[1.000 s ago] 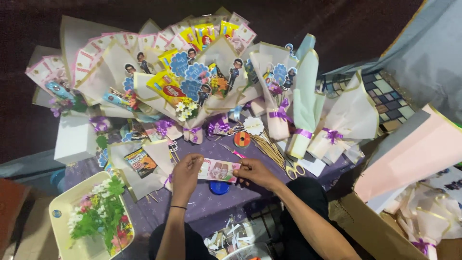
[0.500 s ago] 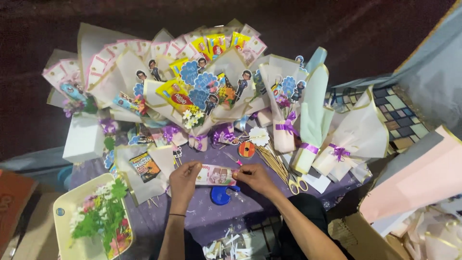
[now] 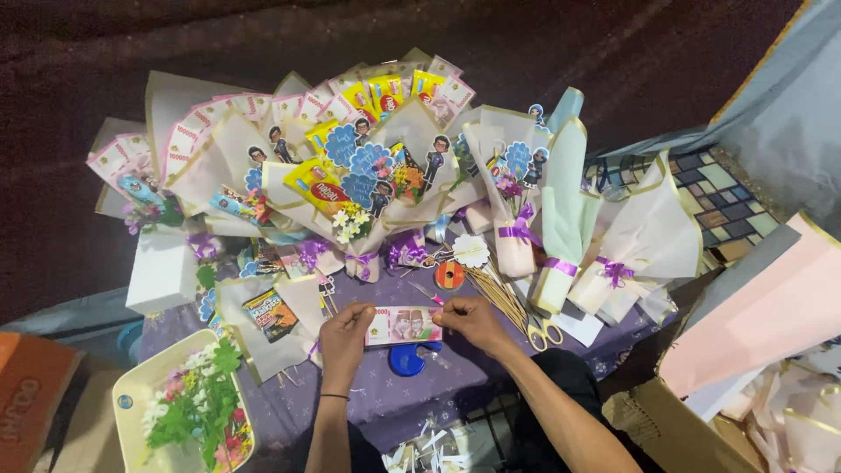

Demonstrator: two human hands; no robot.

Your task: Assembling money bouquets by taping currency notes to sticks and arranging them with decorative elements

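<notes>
Banknote: the banknote stretches flat between your two hands above the desk.
Fingers: your left hand and right hand each pinch one end closed.

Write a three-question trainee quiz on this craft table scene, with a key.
1. True or false: both hands hold the banknote by its ends.
2. What lies on the purple cloth just below the note? A) blue tape dispenser B) red mug C) black phone
3. Which hand is nearer the bundle of wooden skewers?

Key:
1. True: left hand and right hand each pinch one end.
2. A, the blue tape dispenser.
3. The right hand.
</notes>
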